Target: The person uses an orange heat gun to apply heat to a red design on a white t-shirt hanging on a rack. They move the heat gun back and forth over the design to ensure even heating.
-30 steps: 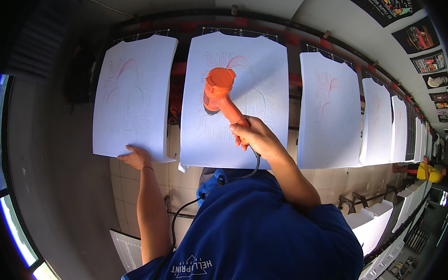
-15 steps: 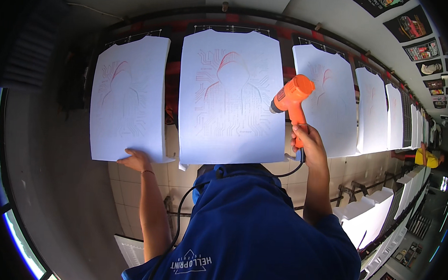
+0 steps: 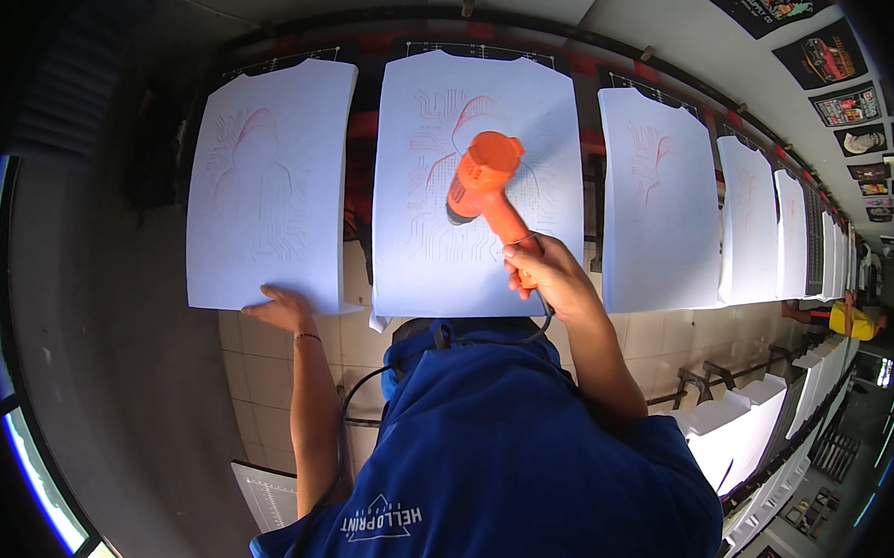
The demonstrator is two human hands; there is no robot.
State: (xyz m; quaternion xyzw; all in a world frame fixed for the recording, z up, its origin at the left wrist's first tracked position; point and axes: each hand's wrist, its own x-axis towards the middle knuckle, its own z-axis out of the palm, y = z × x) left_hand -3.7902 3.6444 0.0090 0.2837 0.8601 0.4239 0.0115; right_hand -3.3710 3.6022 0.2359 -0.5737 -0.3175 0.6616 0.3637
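My right hand (image 3: 552, 276) is closed round the handle of an orange heat gun (image 3: 492, 171) with a dark nozzle. The gun hangs over the middle white shirt panel (image 3: 407, 287), its nozzle slanting down toward the lower left part of the print. On that panel, red and grey lines make a hooded figure with circuit-like traces. At the lower edge of the left white shirt panel (image 3: 218, 269), which carries a similar print, my left hand (image 3: 284, 310) rests with its fingers apart. A black cord (image 3: 368, 375) runs from the gun across my waist and past my left arm.
More printed white panels (image 3: 661, 219) continue rightward in a row on a dark rail. Another row of white panels (image 3: 740, 421) stands behind me on the right. Farther right is a person in yellow (image 3: 852, 321). A grey wall lies to the left; pictures hang upper right.
My right hand has swung the heat gun leftward, from the gap beside the right panel to over the middle panel's print. My left hand stays at the left panel's lower edge. The view has shifted slightly.
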